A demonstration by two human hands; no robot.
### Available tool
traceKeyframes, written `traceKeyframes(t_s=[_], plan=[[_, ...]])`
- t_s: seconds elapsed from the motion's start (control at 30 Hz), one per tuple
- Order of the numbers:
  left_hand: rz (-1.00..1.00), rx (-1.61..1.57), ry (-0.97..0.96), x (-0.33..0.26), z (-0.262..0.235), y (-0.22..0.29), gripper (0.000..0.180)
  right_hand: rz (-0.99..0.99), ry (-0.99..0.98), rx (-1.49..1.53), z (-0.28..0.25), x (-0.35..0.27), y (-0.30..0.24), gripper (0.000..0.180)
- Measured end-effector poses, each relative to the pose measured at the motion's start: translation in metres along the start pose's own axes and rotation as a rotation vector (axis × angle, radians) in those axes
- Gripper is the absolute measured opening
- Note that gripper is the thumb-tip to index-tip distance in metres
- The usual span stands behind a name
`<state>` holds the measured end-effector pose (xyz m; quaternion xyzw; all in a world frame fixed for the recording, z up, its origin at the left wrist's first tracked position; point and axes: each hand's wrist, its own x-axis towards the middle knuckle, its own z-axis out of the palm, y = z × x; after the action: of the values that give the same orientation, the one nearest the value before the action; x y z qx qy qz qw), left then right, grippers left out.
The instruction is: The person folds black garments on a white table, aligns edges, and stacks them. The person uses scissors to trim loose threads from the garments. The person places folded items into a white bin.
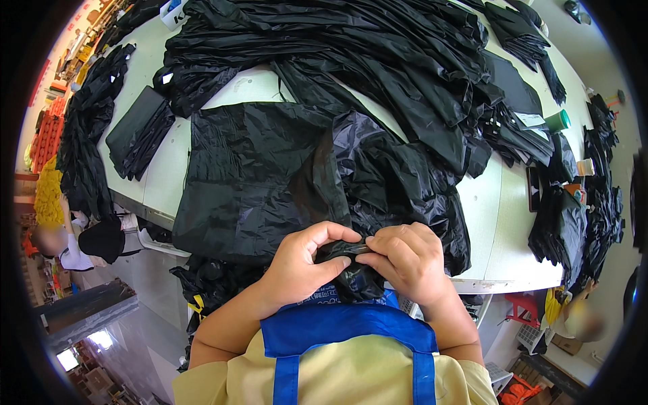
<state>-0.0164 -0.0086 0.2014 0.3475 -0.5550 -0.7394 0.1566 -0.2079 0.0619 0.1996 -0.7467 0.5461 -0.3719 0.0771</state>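
Observation:
My left hand (302, 263) and my right hand (410, 260) meet close to my chest, both pinching the crumpled edge of a black thin fabric piece (378, 182). The fabric runs up from my fingers onto the white table (486, 223) and lies over a flat black piece (243, 175) spread in front of me. The part between my fingertips is bunched and partly hidden by my fingers. My blue apron (337, 327) over a yellow shirt fills the bottom of the view.
A big heap of black fabric pieces (351, 47) covers the far table. Folded black stacks (138, 131) lie left, more black piles (567, 223) right, beside a green cup (558, 120). Another person (74, 243) sits at lower left; a second one (584, 320) at lower right.

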Motion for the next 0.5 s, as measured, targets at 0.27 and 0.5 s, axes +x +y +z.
traceKeyframes(t_s=[0.27, 0.5], plan=[[0.022, -0.090, -0.017, 0.002, -0.006, -0.009, 0.028, 0.584, 0.362, 0.805, 0.020, -0.029, 0.034, 0.008], [0.081, -0.184, 0.031, 0.003, -0.013, -0.011, 0.029, 1.331, 0.498, -0.530, -0.037, -0.199, 0.244, 0.037]])
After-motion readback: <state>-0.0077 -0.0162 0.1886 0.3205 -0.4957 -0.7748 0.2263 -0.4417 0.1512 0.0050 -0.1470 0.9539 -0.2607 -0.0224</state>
